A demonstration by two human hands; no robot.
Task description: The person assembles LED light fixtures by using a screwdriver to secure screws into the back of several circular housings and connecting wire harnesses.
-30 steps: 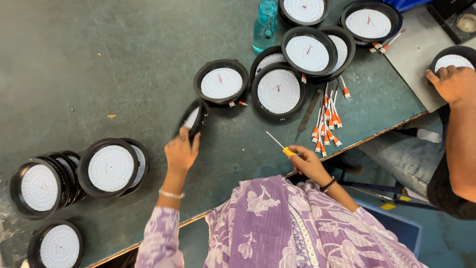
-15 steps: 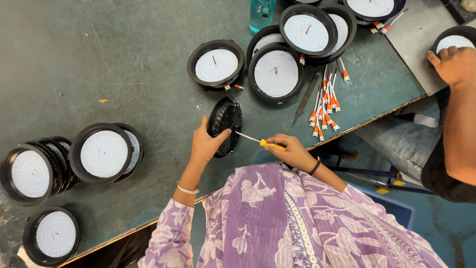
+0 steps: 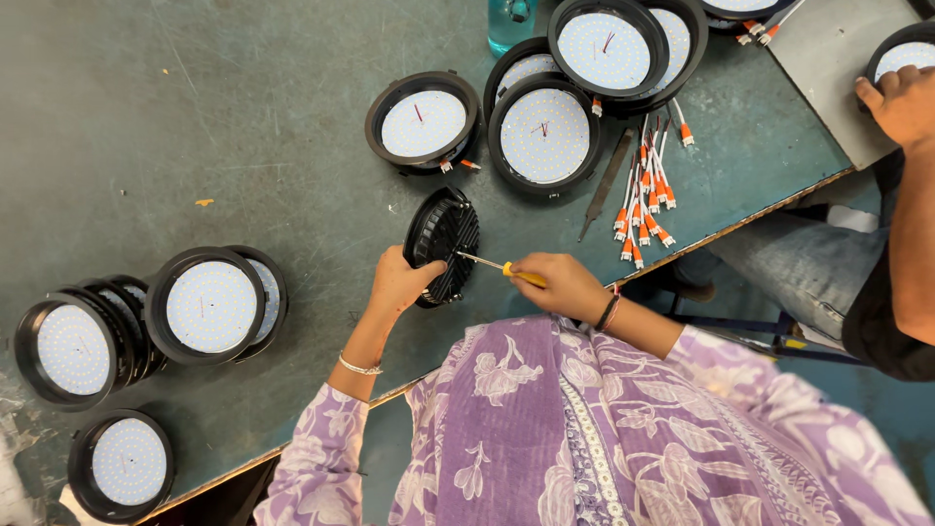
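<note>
At the far left, stacked round LED lamps are seen on the grey-green table. A black lamp housing is gripped on edge by the left hand, near the table's front edge. A yellow-handled screwdriver is clasped in the right hand, its tip set against the housing. Orange-tipped wires are spotted farther right.

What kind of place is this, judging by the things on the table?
Probably a small assembly workshop for round lamps. Many identical black lamp housings lie stacked on the worn green table, beside a bundle of orange-tipped wires. The right hand drives a screwdriver into one housing.
</note>
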